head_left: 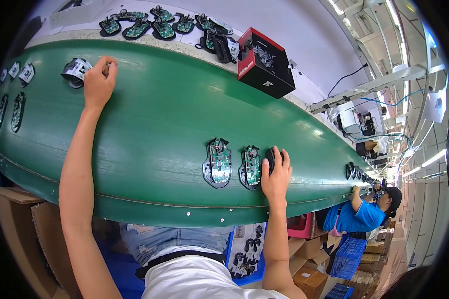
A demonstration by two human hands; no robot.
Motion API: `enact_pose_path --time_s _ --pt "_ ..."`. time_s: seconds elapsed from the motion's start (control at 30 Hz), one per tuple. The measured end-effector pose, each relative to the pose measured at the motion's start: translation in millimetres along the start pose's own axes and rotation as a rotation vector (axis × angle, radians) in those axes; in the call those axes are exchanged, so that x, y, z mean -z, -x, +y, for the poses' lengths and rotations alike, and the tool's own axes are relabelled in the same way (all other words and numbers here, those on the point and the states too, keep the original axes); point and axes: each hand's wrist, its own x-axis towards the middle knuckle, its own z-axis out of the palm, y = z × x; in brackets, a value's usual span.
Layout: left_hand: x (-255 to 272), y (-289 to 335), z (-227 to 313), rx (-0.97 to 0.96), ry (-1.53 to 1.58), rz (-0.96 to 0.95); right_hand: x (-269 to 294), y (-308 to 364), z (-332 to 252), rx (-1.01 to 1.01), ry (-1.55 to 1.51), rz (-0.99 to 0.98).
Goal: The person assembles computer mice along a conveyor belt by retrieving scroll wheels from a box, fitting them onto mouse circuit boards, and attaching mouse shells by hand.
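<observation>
On the green conveyor belt (149, 114), my left hand (99, 83) is at the far left with its fingers curled closed; what they hold, if anything, is hidden. Right beside it lies a mouse top shell (77, 72), pale inside with a black edge. My right hand (276, 175) is nearer, at centre right, its fingers wrapped round a black mouse shell part (271, 158), partly covered by them. Just left of that hand lie two open mouse bases with green circuit boards, one close by (250, 168) and one farther left (218, 163).
Several open mouse bases (163, 29) lie on the ledge beyond the belt, near a black-and-red box (269, 65) of small parts. More shells (27, 74) and boards (18, 112) sit at far left. A person in blue (356, 218) works down the belt at right.
</observation>
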Motion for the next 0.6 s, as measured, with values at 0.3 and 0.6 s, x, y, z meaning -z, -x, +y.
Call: enact_pose_path --time_s 0.3,0.6 --pt "3 -3 -6 -0.010 -0.011 -0.027 -8 -4 -1 0.053 -0.012 0.012" --pt "-5 7 -2 0.023 0.055 -0.033 4 -14 34 0.205 -0.249 -0.146"
